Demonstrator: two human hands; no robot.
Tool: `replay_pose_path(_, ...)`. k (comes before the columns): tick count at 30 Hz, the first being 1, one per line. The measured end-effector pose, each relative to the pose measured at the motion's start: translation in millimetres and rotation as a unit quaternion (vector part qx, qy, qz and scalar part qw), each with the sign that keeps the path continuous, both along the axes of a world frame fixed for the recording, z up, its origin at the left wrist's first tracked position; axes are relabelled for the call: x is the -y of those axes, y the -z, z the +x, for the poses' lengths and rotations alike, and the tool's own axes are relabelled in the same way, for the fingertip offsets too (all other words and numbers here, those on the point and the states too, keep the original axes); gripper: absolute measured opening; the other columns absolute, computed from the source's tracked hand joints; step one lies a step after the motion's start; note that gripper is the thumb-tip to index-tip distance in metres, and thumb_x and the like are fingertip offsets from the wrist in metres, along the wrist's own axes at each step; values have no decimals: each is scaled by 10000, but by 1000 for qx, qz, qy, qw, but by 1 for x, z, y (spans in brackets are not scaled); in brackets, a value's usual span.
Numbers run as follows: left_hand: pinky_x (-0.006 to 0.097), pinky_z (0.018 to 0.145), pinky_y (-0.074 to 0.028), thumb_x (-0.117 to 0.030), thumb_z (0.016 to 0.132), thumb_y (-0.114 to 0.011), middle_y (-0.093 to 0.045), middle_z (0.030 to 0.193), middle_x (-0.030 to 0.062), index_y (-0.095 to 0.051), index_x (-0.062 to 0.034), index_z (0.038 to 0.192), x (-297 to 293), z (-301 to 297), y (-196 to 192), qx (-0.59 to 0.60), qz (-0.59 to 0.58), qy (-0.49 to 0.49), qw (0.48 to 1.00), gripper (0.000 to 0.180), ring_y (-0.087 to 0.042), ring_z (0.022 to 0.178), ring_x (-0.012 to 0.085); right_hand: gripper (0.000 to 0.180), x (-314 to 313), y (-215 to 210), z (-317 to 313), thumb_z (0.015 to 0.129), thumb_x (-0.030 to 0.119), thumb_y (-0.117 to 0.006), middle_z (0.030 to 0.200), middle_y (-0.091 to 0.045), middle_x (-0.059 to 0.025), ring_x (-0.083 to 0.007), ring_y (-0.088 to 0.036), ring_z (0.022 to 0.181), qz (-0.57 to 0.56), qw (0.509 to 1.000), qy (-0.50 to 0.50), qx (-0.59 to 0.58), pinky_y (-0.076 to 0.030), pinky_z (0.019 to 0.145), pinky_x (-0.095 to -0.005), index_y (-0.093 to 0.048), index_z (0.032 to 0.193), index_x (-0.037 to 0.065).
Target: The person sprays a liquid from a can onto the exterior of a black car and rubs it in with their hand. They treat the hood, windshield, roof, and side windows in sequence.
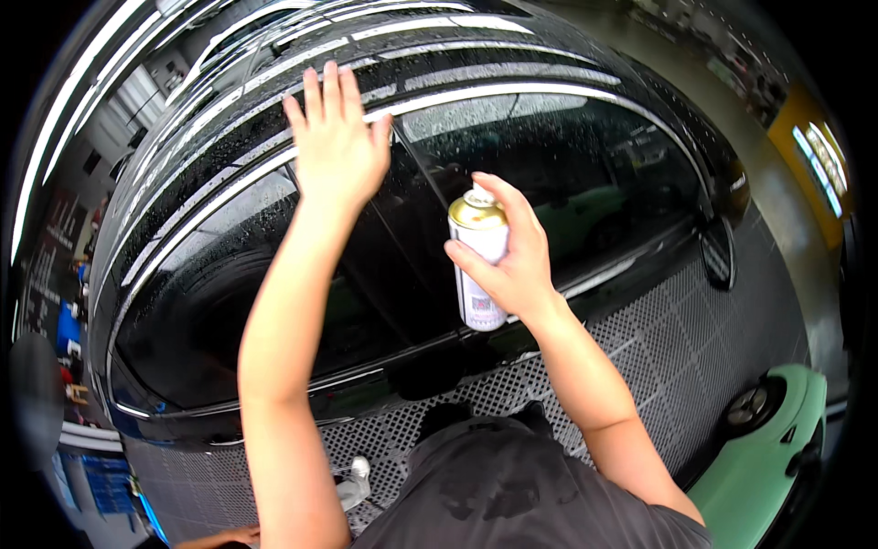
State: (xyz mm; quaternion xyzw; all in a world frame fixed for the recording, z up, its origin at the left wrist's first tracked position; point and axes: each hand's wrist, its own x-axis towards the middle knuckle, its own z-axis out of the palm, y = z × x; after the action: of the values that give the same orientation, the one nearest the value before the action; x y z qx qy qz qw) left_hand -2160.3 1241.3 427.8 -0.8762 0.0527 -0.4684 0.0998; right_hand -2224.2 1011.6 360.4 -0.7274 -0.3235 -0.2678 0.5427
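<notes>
My left hand (340, 151) lies flat with its fingers spread, on the roof edge of a wet black car (476, 55), just above the chrome trim. In my right hand (517, 252) is an upright white spray can (480, 284) with a gold-coloured top. The index finger rests on its white nozzle, and the thumb wraps round the body. The can is in front of the car's side windows (549, 146). Water drops dot the roof and the upper glass.
A wing mirror (718, 254) juts out at the right of the black car. Behind me on the right stands a light green car (768, 457). Grated floor tiles (640, 366) run alongside. At the lower left, another person's hand (240, 534) and white shoe (360, 468) show.
</notes>
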Motion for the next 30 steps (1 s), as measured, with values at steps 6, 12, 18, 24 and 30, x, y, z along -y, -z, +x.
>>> replay_pose_path(6,566,1207,-210,-488,900,-615,-380,1588,166,-420,9,1495,93,-85,164,-209,99,90,969,800,-296,1498,334,768,61,14,30,761,114,-829,1204,-631,-130,-202,-634,1081,-41,996,-79,-9,-500,958,-348,-470,1433,22)
replay_pose_path(12,546,1228,-181,-419,932,-613,-365,1600,132,-434,-60,1504,64,-63,141,-202,66,19,977,698,-275,1507,326,723,161,34,36,725,187,-848,1190,-615,-182,-317,-649,1053,-81,988,-129,-29,-519,921,-385,-543,1358,17)
replay_pose_path(18,559,1212,-215,-345,985,-572,-354,1575,257,-367,55,1501,-7,-26,40,62,-46,-132,988,685,-291,1480,445,734,241,67,40,730,125,-822,1176,-592,-168,-269,-634,1022,-64,982,-141,-110,-503,911,-361,-504,1380,2)
replay_pose_path(24,631,1222,-62,-271,963,-524,-170,1633,319,-179,123,1551,139,-80,202,59,-197,-150,967,788,-117,1527,499,687,248,62,61,764,223,-828,1174,-603,-171,-340,-658,999,-131,983,-125,-28,-554,861,-401,-549,1374,73)
replay_pose_path(30,678,1197,-45,-330,900,-666,-182,1611,350,-244,125,1527,216,-129,310,-165,-241,-84,953,882,-97,1512,539,645,129,23,84,819,325,-782,1134,-600,-161,-370,-675,953,-161,970,-177,30,-571,817,-440,-534,1392,162)
